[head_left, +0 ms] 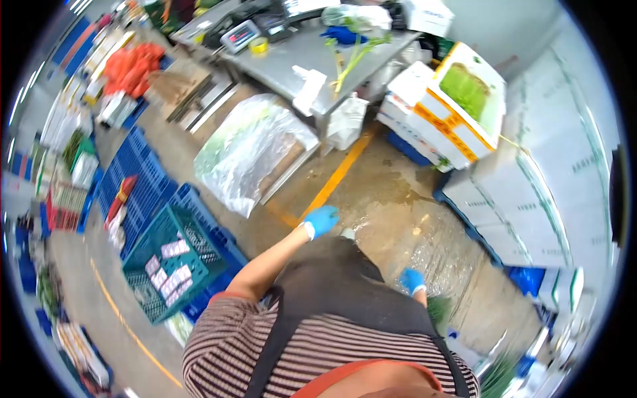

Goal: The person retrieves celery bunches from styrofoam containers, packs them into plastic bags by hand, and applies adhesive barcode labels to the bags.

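Note:
My left hand (pixel 322 221), in a blue glove, is held out in front of the dark apron (pixel 332 278). Its fingers look loosely extended, and no object shows in it. Below and to the right, my right hand (pixel 413 280) hangs beside the apron, also in a blue glove. It appears small and its fingers cannot be made out. Both hands are above the wet floor (pixel 385 225). Nearest to my left hand on the far side is a clear plastic bag (pixel 245 146) with pale green contents, beside brown cardboard.
A metal table (pixel 292 60) with a scale (pixel 240 36) stands ahead. At right are a foam box (pixel 464 99) of greens and stacked white boxes (pixel 531 205). At left, a teal crate (pixel 142 282) holds several pale packs near blue pallets (pixel 136 176).

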`<move>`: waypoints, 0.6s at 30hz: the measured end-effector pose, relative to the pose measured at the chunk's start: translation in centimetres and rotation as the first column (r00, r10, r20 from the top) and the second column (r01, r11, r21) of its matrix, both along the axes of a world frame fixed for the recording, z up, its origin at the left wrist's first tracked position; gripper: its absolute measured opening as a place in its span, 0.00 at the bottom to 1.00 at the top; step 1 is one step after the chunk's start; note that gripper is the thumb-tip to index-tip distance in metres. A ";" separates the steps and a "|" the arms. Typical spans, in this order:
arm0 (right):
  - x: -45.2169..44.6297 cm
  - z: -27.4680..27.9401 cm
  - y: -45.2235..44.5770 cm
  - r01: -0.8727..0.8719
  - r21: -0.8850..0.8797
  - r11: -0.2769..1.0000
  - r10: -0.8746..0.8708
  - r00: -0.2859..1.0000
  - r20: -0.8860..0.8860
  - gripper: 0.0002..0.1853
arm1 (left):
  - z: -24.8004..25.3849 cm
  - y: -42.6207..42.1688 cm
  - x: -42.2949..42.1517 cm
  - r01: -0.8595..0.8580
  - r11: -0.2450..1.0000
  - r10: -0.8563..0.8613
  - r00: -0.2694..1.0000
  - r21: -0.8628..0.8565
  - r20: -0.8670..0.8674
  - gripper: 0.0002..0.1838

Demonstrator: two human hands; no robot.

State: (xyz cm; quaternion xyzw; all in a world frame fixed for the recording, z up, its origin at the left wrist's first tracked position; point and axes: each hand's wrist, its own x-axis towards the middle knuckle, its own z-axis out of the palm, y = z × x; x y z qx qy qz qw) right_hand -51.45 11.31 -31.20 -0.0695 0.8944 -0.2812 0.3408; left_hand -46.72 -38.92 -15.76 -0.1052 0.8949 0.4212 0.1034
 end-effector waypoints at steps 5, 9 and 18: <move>-26.9 8.6 -8.4 -0.068 0.113 0.991 0.117 0.847 -0.519 0.15 | 2.4 -4.3 -9.4 -0.314 0.949 0.314 0.942 0.014 -0.119 0.20; -41.0 21.4 -18.5 0.097 -0.176 0.980 -0.198 0.620 -0.759 0.23 | -2.6 -12.3 -11.1 -0.676 0.733 0.668 0.736 -0.076 -0.106 0.21; -58.0 21.3 -25.2 0.442 0.092 0.892 -0.110 0.411 -0.905 0.29 | -10.9 -31.0 -20.8 -0.691 0.373 0.907 0.413 -0.619 0.085 0.63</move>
